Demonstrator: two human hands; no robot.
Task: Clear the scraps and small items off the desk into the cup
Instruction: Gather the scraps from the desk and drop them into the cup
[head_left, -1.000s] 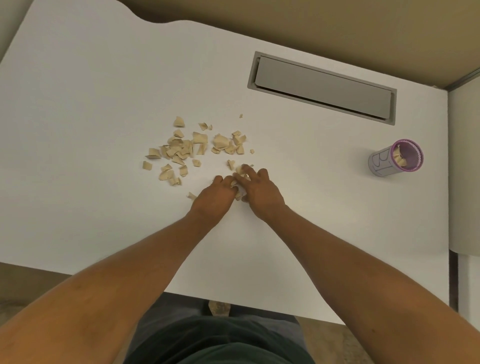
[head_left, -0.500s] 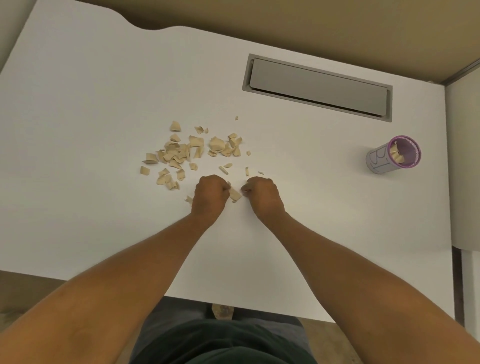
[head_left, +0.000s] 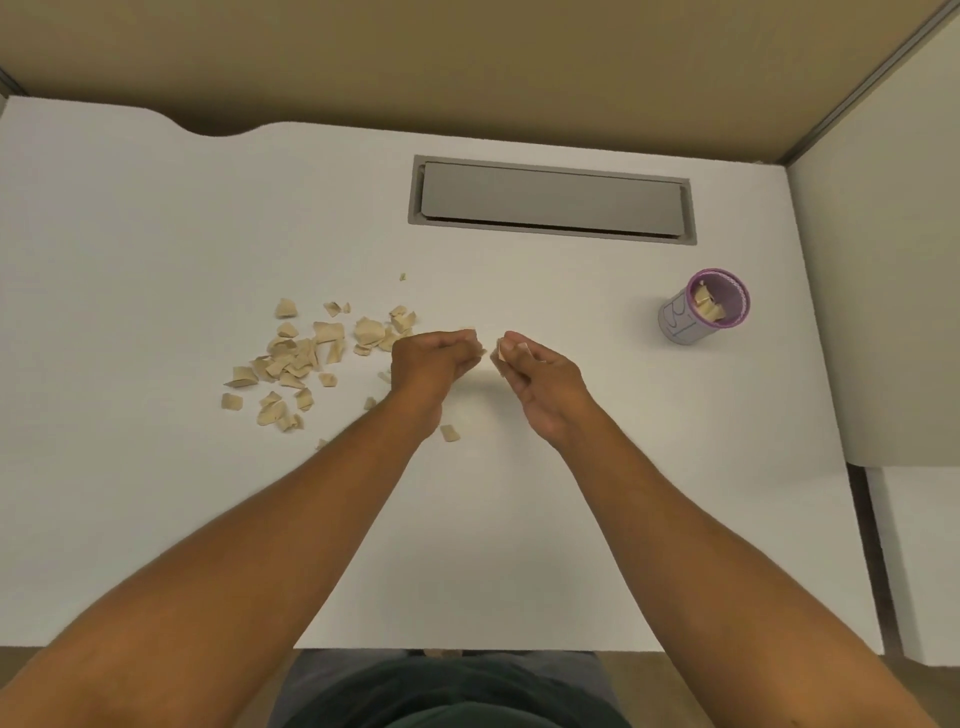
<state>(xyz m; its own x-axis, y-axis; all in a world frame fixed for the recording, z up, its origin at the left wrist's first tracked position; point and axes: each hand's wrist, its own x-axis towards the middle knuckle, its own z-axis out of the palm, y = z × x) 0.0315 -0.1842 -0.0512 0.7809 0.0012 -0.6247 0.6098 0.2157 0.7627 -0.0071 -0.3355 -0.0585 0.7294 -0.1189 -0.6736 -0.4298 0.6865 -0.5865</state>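
A loose pile of tan scraps (head_left: 306, 358) is lying on the left of the white table (head_left: 156, 218), still waiting to be gathered. Just right of it, the left hand (head_left: 431, 358) is hovering with fingers curled around a few pieces, seemingly to keep them from spilling. Beside it, the right hand (head_left: 540, 379) is pinching a scrap at its fingertips. Well apart on the far right, the purple-rimmed cup (head_left: 701, 306) is standing upright, already holding some scraps, ready for more.
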